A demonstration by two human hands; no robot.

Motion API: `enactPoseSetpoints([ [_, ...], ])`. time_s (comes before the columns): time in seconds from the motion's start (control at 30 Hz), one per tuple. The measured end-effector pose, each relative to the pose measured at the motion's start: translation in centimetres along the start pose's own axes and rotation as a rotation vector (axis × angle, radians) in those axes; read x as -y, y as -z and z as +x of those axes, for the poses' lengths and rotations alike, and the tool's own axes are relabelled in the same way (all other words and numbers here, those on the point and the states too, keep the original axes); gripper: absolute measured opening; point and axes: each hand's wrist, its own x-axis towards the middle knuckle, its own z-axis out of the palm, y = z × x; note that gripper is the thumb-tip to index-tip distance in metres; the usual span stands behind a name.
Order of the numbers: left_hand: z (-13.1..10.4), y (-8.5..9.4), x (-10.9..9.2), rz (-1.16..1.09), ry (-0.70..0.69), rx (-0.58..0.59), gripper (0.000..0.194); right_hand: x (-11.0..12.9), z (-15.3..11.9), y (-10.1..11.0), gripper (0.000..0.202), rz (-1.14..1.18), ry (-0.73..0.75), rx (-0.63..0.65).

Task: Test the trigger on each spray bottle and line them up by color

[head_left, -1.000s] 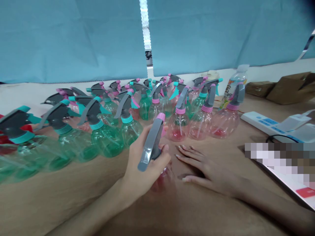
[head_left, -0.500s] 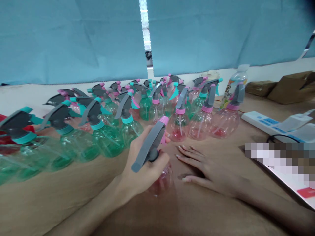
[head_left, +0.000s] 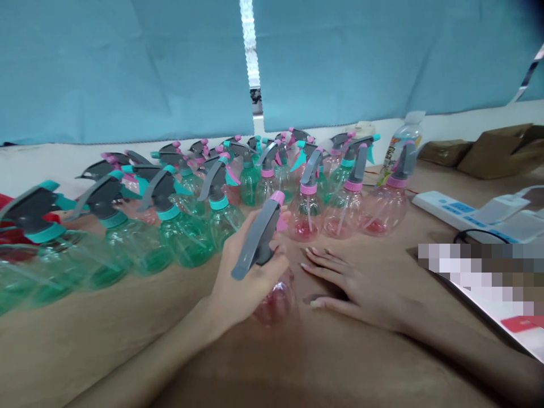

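Note:
My left hand [head_left: 246,266] is wrapped round the neck of a clear pink spray bottle [head_left: 275,303] with a grey and pink trigger head, which hides the collar. The bottle stands on the brown table [head_left: 323,362], a little tilted. My right hand [head_left: 352,283] lies on the table to the right of it, fingers spread, holding nothing. Just beyond my hands stand more pink spray bottles [head_left: 306,218] with pink collars. Left of them is a row of green spray bottles [head_left: 187,241] with turquoise collars and grey heads.
Further back stand several more green and pink spray bottles. A labelled drink bottle [head_left: 402,144] is behind the rightmost pink one. On the right lie a power strip [head_left: 450,208] with plugs, cardboard boxes [head_left: 501,150] and a partly blurred flat object [head_left: 510,306]. Blue cloth [head_left: 127,68] hangs behind.
The held spray bottle and my left hand sit slightly higher in view, with the trigger head a little more upright. My right hand keeps its place on the table; the view has shifted slightly.

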Motion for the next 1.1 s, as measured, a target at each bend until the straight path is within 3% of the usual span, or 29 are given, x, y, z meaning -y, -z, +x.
enactPoseSetpoints([
  [0.17,-0.1,-0.3,0.4,-0.01,-0.026,0.023,0.055,1.3,-0.4,0.7,0.068,0.041,-0.024,-0.056],
  [0.33,-0.1,-0.5,0.8,-0.047,-0.073,0.004,0.04,4.8,-0.7,1.7,0.068,0.104,-0.074,-0.16],
  [0.53,0.0,-0.9,1.1,-0.176,-0.108,0.028,0.036,8.9,1.1,1.9,0.08,0.178,-0.054,-0.371],
  [0.63,0.1,-0.9,1.2,-0.204,-0.093,0.043,0.04,10.1,2.2,1.7,0.075,0.165,-0.036,-0.434],
  [0.87,-0.4,0.9,2.1,-0.191,-0.175,0.102,0.073,10.0,3.7,1.9,0.052,0.019,0.017,-0.489],
  [1.1,-4.4,3.3,5.9,-0.064,-0.067,0.036,0.039,7.8,6.8,3.0,0.047,-0.208,-0.117,-0.489],
])
